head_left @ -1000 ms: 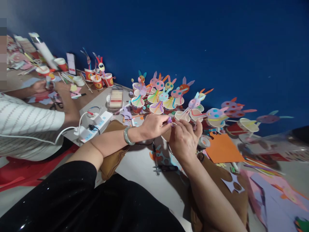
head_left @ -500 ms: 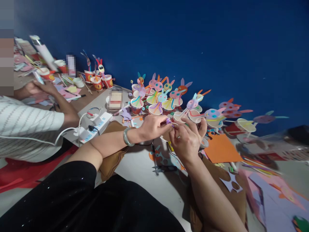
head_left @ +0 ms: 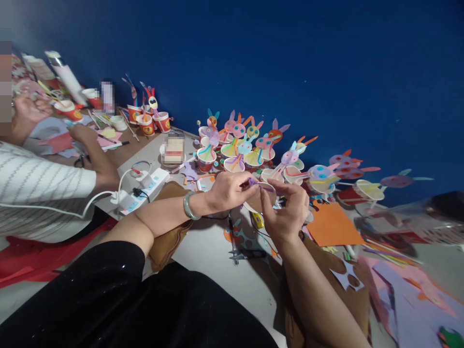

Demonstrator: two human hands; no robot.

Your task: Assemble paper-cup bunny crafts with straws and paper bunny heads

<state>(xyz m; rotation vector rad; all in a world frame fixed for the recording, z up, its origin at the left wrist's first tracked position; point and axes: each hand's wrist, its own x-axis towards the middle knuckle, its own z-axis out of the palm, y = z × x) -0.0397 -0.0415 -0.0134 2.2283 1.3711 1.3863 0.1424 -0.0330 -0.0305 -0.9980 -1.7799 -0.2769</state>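
Co-worker's hand (head_left: 32, 108): far to the left of my left hand, well apart from it; I leave that side alone.
Power strip (head_left: 154, 182): left of my left hand, with a white cable; I would give that cable room.
Left hand (head_left: 228, 193): on my feed the thumb and forefinger are together, pinched on the purple piece.
Purple piece (head_left: 253, 182): at the left fingertips, by the cup's rim; a light pinch should suit it, since a hard squeeze may crease it.
Snips (head_left: 250, 253): on the counter (head_left: 210, 256), nearer the body than both hands.
Paper cup (head_left: 256, 200): between my hands, mouth tilted into view; I judge steadying its rim without denting it matters most.
Purple strip (head_left: 267, 187): across the cup's mouth, running toward the right fingers; I would guide it gently and straight.
Right hand (head_left: 288, 208): thumb and fingers at the rim; I cannot tell whether they grip cup, strip or both.
Orange sheet (head_left: 335, 223): just right of my right hand.
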